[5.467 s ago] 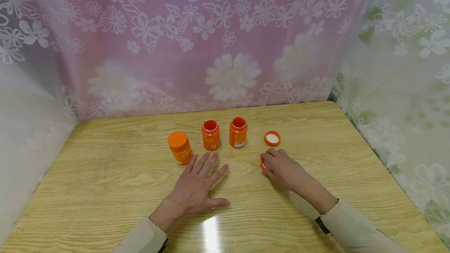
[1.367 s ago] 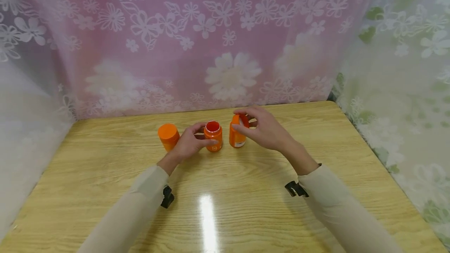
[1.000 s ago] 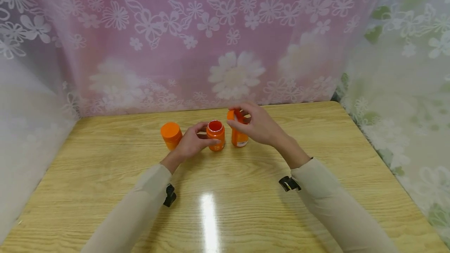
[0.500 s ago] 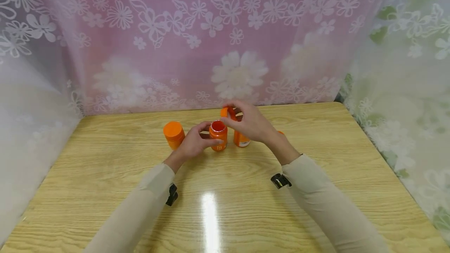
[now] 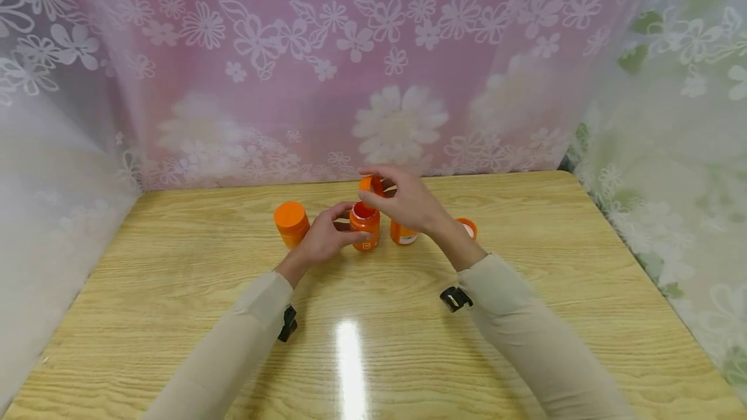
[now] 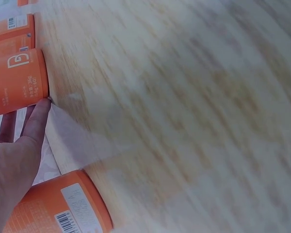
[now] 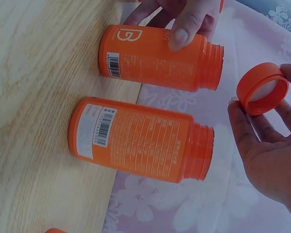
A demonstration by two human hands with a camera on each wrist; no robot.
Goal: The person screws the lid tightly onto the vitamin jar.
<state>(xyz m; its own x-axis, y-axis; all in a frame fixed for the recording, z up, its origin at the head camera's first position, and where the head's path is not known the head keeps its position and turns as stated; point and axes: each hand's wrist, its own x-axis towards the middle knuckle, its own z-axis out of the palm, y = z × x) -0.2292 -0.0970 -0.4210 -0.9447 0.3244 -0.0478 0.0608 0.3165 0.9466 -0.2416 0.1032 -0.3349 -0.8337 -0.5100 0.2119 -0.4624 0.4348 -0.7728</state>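
Note:
My left hand (image 5: 321, 238) grips the middle orange bottle (image 5: 364, 236), which stands upright and uncapped; its thumb lies across the label in the right wrist view. My right hand (image 5: 411, 201) pinches an orange screw lid (image 5: 367, 185) by its rim. The lid is tilted, close over the bottle's mouth, and its white liner (image 7: 264, 90) shows in the right wrist view, where lid and bottle neck stand apart. A second uncapped bottle (image 7: 136, 141) stands just right of the gripped one, partly hidden by my right hand in the head view. Left of my left hand stands a capped bottle (image 5: 291, 218).
Another orange lid (image 5: 469, 226) lies liner up on the wood-grain table (image 5: 373, 361), partly behind my right forearm. A pink flowered curtain (image 5: 292, 115) hangs along the table's back edge, with pale flowered cloth (image 5: 671, 148) at the right.
My right hand has picked up a lid from the table and carried it left, past the right bottle, over the middle one. My left hand has gone from lying spread to gripping that bottle.

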